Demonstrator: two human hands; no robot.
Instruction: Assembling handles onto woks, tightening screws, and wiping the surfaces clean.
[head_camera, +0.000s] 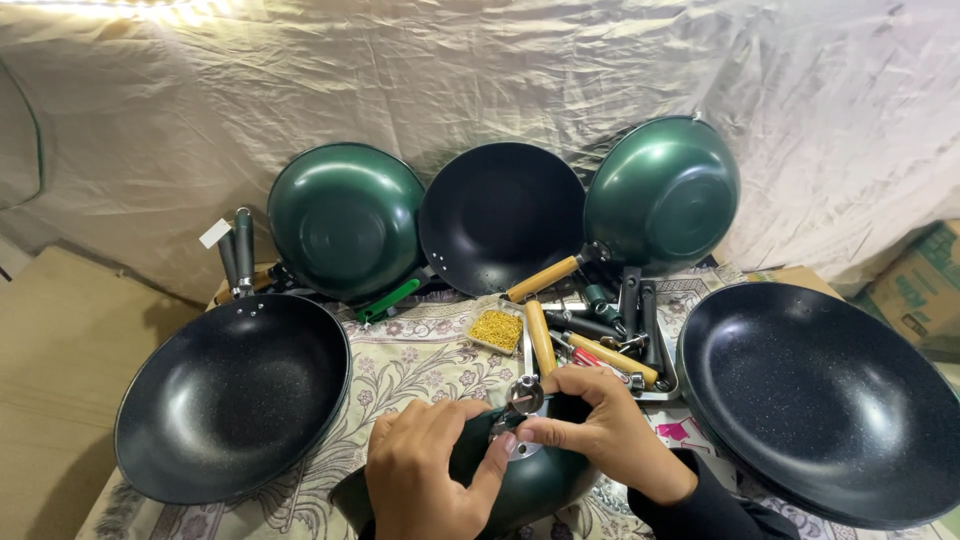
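**A:** Start with the biggest thing under your hands. What have you got?

**B:** You have a dark green wok (530, 485) turned bottom-up on the flowered cloth (400, 365), right below your grip. Its outside is glossy and rounded, and its near edge runs out of the picture.

**A:** And the hands themselves?

**B:** Your left hand (425, 470) lies on the wok's shell, thumb stretched toward the centre, where it touches a small round metal bracket (522, 396). Your right hand (610, 430) is curled from the other side, fingertips closed on the same bracket, pinching it against the wok. Neither hand is spread open.

**A:** What sits around that grip?

**B:** Left of it, a large black wok (232, 395) lies open side up; right of it, another black wok (830, 395), wider still. Beyond your fingers a tray (668, 390) holds wooden and black handles, and a wooden handle (540, 337) lies just past the bracket. Smallest, beside that, is a dish of yellow screws (496, 329).
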